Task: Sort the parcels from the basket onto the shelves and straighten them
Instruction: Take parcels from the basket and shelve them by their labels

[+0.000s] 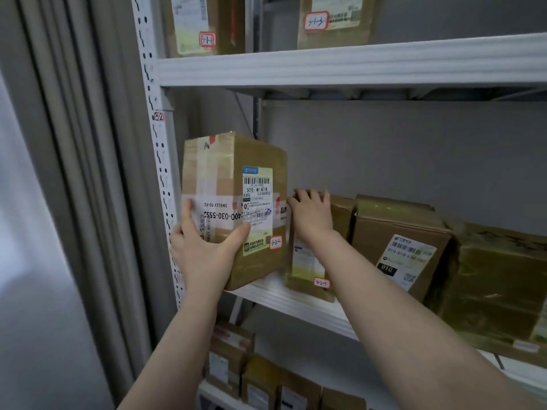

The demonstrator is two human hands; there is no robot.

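Parcel [233, 208], perhaps tilted, between left hand [204, 250] fingers [186, 217]

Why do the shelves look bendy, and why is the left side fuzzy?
Head view: the wide-angle lens bows the upper shelf and tilts the upright post; the grey strip at the left edge is blurred and washed pale; light is dim, yet the label on the tall parcel in the left hand reads sharply.
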